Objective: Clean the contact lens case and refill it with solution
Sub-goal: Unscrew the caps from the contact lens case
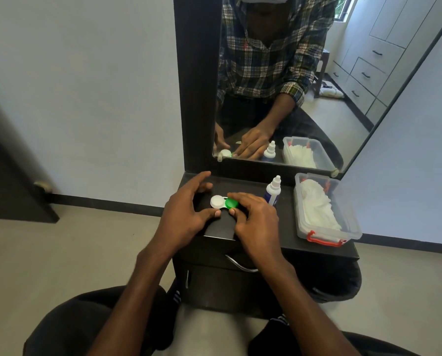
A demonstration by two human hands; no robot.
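The green cap (231, 203) is pinched by the right hand (255, 222), thumb near, forefinger over the far rim. The white cap (217, 201) is bracketed by the left hand (186, 214), fingers loosely spread. The case (224, 202) lies crosswise on the dresser (266, 227), between both hands; the bottle (273, 192) stands just right.

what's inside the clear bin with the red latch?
The clear bin holds a heap of crumpled white tissue or cloth. Anything beneath the heap is covered and cannot be seen.
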